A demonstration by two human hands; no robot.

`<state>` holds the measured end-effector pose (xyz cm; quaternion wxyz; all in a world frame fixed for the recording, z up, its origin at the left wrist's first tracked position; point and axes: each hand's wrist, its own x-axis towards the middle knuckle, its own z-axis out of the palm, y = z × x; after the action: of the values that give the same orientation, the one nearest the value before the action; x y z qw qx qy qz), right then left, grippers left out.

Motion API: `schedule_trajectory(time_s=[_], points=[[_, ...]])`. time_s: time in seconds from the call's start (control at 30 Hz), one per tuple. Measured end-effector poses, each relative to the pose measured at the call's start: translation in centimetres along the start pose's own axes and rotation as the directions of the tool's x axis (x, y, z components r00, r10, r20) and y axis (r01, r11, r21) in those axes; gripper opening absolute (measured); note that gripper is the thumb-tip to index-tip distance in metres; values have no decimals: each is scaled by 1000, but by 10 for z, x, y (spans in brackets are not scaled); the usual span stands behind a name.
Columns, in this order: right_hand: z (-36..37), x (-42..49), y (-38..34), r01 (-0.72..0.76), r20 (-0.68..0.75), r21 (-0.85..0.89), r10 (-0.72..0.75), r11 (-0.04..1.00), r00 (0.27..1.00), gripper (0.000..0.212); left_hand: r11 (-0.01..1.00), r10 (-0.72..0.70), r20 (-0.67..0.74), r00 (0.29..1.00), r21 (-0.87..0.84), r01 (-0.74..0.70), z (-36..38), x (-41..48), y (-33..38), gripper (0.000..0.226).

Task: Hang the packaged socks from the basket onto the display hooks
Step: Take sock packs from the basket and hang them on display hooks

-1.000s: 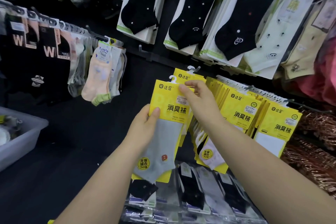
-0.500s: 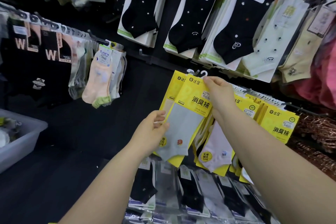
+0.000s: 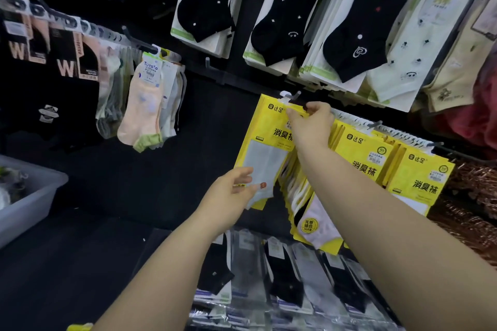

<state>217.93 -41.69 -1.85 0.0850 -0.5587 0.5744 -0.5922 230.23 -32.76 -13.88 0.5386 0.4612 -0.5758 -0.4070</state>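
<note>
A yellow sock packet (image 3: 265, 140) with a grey sock inside hangs at the tip of a black display hook (image 3: 295, 97), its white hanger at the hook's end. My right hand (image 3: 309, 123) pinches the packet's top edge just below the hook. My left hand (image 3: 231, 196) holds the packet's lower end between thumb and fingers. Behind it, more yellow packets (image 3: 363, 153) fill the same row of hooks. A grey basket (image 3: 32, 196) sits at the far left, partly out of view.
Black and white dotted socks (image 3: 285, 21) hang on the row above. Peach and pale socks (image 3: 145, 107) hang on a hook to the left, beside dark packets (image 3: 40, 43). Flat black and grey sock packs (image 3: 282, 282) lie on the shelf below. Copper-coloured hangers (image 3: 473, 196) pile at right.
Both hands lifted the yellow packet up and to the right, from in front of the row to the hook's tip. My left hand slid from its upper edge to its lower end.
</note>
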Motion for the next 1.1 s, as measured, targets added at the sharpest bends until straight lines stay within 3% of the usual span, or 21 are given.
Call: schedule_trajectory(time_s=[0.07,0.13,0.27,0.63,0.9,1.1], points=[[-7,-13,8,192,25,-113,-191,975,981,32,1000,2,-12,1000,-10,-2,-3,1,-3,35],[-8,-25,13,344,159,-171,-319,923,934,23,999,-11,-40,999,-34,10,-6,2,-6,37],[1,-25,15,447,356,-291,-338,846,871,37,999,-8,-71,997,-34,6,-10,5,-12,36],[47,32,26,381,460,-474,-145,794,876,60,999,-34,-77,996,-44,30,-7,15,-32,29],[28,10,28,265,533,-252,-95,931,841,52,1000,-14,-45,999,18,15,0,14,-26,34],[-12,-61,39,49,634,-70,6,996,773,39,991,30,11,999,134,-31,-6,-16,-3,34]])
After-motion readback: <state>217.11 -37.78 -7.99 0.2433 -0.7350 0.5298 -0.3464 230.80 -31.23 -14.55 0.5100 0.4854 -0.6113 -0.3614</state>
